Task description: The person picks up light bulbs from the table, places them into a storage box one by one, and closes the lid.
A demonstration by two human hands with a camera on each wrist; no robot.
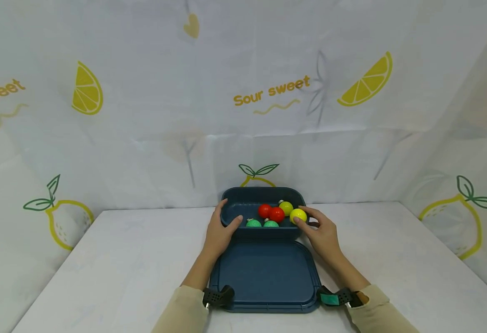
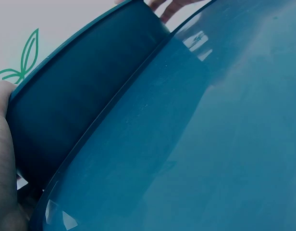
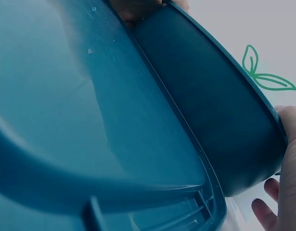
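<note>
A dark blue plastic box point(image 1: 243, 196) stands at the back of the table, holding several small baubles: red point(image 1: 277, 214), yellow point(image 1: 286, 208) and glittery green point(image 1: 253, 223). My left hand point(image 1: 220, 232) grips the box's left end, its thumb over the front rim. At the right end, my right hand point(image 1: 321, 231) holds the box, with its thumb across the rim in front of another yellow bauble point(image 1: 298, 214). Whether that thumb touches the bauble is unclear. In the right wrist view the outer fingers point(image 3: 265, 211) hang outside the box wall.
A flat dark blue lid point(image 1: 268, 275) lies right in front of the box, between my forearms. The white table point(image 1: 143, 268) extends to both sides. Behind it hangs a white sheet point(image 1: 164, 162) with a lemon print.
</note>
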